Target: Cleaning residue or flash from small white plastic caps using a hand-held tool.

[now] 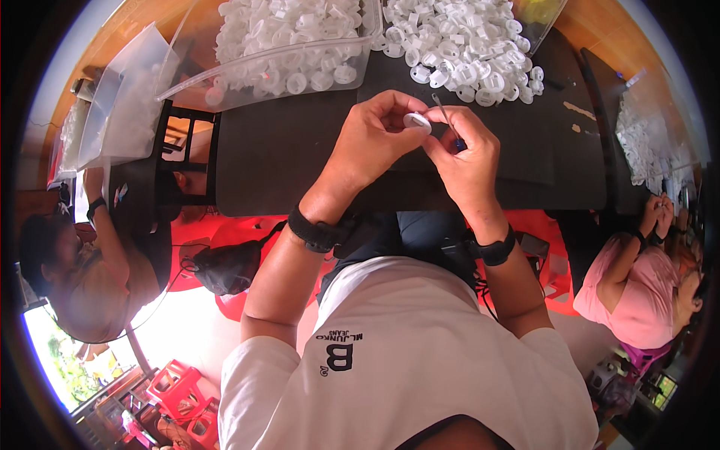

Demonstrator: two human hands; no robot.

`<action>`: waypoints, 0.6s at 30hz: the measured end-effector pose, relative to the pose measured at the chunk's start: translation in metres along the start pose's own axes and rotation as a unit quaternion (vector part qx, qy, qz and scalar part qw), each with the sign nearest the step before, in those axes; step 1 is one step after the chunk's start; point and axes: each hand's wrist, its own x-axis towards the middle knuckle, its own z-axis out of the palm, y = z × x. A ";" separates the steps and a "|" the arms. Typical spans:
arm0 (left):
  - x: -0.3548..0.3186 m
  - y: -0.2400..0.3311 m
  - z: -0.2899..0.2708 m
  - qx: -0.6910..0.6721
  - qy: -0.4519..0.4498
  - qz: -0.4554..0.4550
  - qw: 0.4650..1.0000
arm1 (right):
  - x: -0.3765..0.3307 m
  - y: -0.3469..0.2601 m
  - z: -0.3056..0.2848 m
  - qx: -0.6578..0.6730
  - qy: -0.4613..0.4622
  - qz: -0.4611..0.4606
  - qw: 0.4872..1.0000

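Because working above the table point(300, 150):
Left hand point(373, 139): pinching a white cap point(417, 121), tilting it toward the tool.
Right hand point(469, 154): gripping a thin pick point(442, 112), aiming at the cap.
Pile point(457, 45): lying beyond, within reach.

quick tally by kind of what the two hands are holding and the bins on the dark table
white cap in the left hand: 1
thin tool in the right hand: 1
clear bin of caps on the table: 1
loose heap of caps, too many to count: 1
total: 4
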 end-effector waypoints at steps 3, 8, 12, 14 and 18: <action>0.000 0.000 -0.001 0.027 0.007 -0.010 1.000 | 0.000 -0.003 0.001 -0.003 -0.013 0.005 1.000; 0.002 0.004 0.001 0.053 0.010 -0.004 0.999 | -0.001 -0.003 0.001 -0.042 0.006 -0.039 0.998; 0.005 -0.003 -0.001 0.035 0.007 -0.004 0.999 | -0.002 -0.004 0.003 -0.049 0.013 -0.043 0.998; 0.007 -0.009 -0.007 -0.074 -0.037 0.022 0.996 | -0.002 -0.009 0.003 -0.031 0.014 -0.030 0.999; 0.005 -0.005 -0.007 -0.033 -0.045 0.008 0.998 | -0.004 -0.004 -0.001 -0.032 0.016 -0.015 0.999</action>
